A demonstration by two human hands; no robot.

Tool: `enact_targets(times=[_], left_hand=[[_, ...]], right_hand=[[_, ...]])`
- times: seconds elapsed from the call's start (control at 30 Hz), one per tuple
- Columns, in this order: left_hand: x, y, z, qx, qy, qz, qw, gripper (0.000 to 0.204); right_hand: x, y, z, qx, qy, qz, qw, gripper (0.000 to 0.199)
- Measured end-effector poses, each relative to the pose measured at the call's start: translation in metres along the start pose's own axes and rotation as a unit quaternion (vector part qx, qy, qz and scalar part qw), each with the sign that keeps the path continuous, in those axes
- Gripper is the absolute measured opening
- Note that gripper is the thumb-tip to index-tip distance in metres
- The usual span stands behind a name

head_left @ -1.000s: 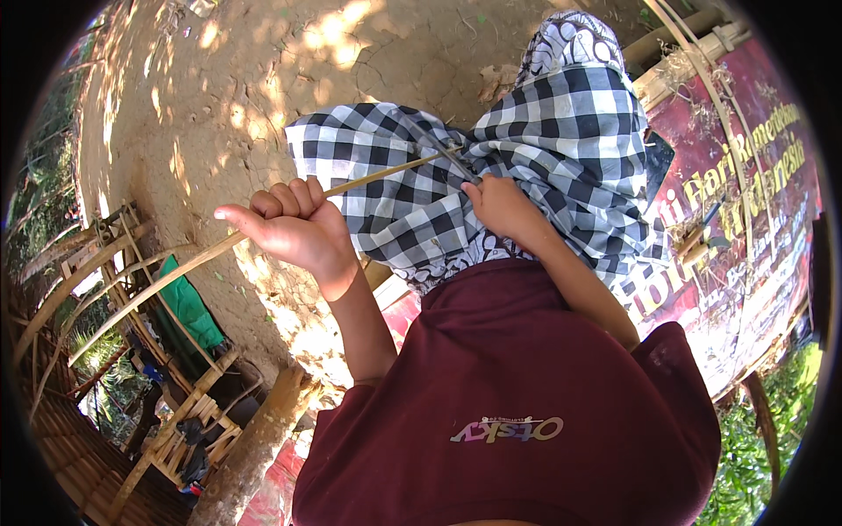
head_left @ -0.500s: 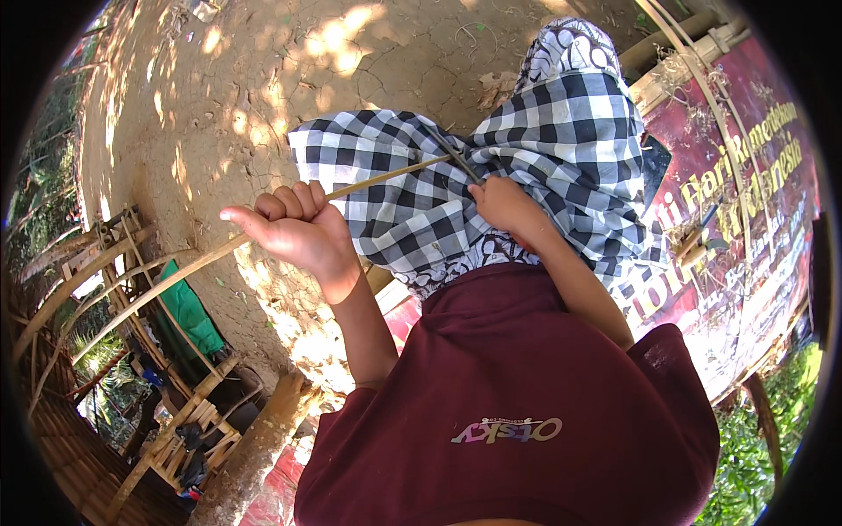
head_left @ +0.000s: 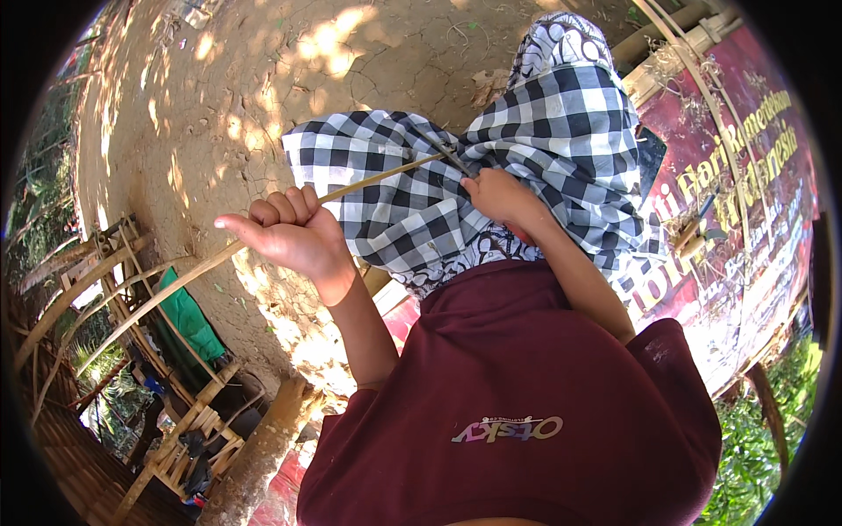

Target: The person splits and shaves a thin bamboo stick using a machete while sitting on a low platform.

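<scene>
My left hand is closed round a long, thin bamboo strip, its thumb sticking out to the left. The strip runs slantwise from the lower left up to my lap. There its far end meets the dark blade of a knife, which crosses it at an angle. The knife's handle is hidden in my right hand, whose fingers are wrapped round it low over my lap. Black-and-white checked cloth covers my legs beneath both hands and the blade.
A red printed banner spreads under and beside me on the right, with shavings, a dark flat object and another bladed tool on it. Cracked earth lies ahead. Wooden framing with a green cloth stands at the left.
Very little differs. My left hand and the bamboo strip sit slightly nearer to me, and the whole view has shifted a little. The knife still crosses the strip.
</scene>
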State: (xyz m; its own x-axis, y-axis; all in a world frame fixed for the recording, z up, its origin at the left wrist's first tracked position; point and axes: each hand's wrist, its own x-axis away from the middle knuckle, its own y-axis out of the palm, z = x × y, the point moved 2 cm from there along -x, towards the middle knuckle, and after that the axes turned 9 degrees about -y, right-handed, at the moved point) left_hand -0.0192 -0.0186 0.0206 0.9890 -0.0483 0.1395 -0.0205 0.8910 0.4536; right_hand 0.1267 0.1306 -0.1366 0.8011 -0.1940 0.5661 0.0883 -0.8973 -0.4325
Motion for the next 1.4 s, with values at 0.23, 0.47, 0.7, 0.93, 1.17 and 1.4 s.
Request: enact_targets(times=[0.23, 0.47, 0.7, 0.93, 1.17, 1.4], left_hand=[[-0.001, 0.0, -0.001, 0.005, 0.002, 0.006, 1.0, 0.06], [0.004, -0.002, 0.0, 0.009, 0.011, 0.007, 1.0, 0.059], [0.002, 0.003, -0.002, -0.008, 0.008, -0.001, 1.0, 0.059], [0.004, 0.0, -0.003, -0.004, 0.01, 0.015, 1.0, 0.059], [0.001, 0.005, -0.002, 0.0, 0.015, 0.016, 1.0, 0.059], [0.003, 0.007, -0.004, -0.008, 0.019, 0.014, 1.0, 0.058]], right_hand=[[0.015, -0.012, -0.031, -0.026, -0.067, -0.002, 0.997, 0.047], [0.002, -0.001, -0.023, 0.018, -0.061, 0.01, 0.998, 0.045], [-0.001, -0.001, -0.01, 0.027, -0.033, 0.003, 0.999, 0.045], [0.013, -0.011, -0.035, 0.03, -0.079, 0.002, 0.996, 0.044], [-0.017, 0.003, 0.001, 0.038, -0.034, 0.007, 0.999, 0.044], [-0.001, -0.004, -0.013, 0.044, -0.071, -0.003, 0.997, 0.044]])
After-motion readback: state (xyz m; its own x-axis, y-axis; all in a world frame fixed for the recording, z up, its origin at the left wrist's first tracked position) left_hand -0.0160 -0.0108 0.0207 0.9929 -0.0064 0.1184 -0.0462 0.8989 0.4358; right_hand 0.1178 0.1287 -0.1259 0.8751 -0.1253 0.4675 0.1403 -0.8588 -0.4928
